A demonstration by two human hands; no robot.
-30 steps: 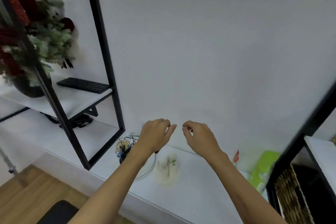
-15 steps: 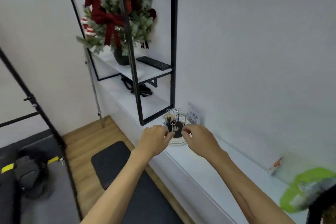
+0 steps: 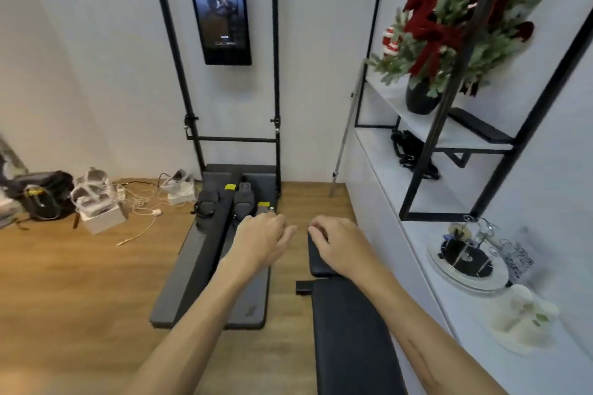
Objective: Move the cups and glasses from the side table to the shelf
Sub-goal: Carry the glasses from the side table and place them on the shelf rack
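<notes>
Both hands empty. Your left hand (image 3: 264, 239) and right hand (image 3: 338, 242) hang side by side over the floor and the black bench (image 3: 349, 324), fingers loosely curled, gripping nothing. The paper cups (image 3: 521, 317) stand low on the right, on the white counter (image 3: 398, 234), just beside the glass plate (image 3: 468, 266) with its metal rack. They are blurred; the count is unclear. Turn right and face them squarely. Take each cup by its wall, lightly, as thin paper likely crushes. Lift clear of the rack, then carry to the shelf (image 3: 394, 106) by the wreath (image 3: 455, 19).
</notes>
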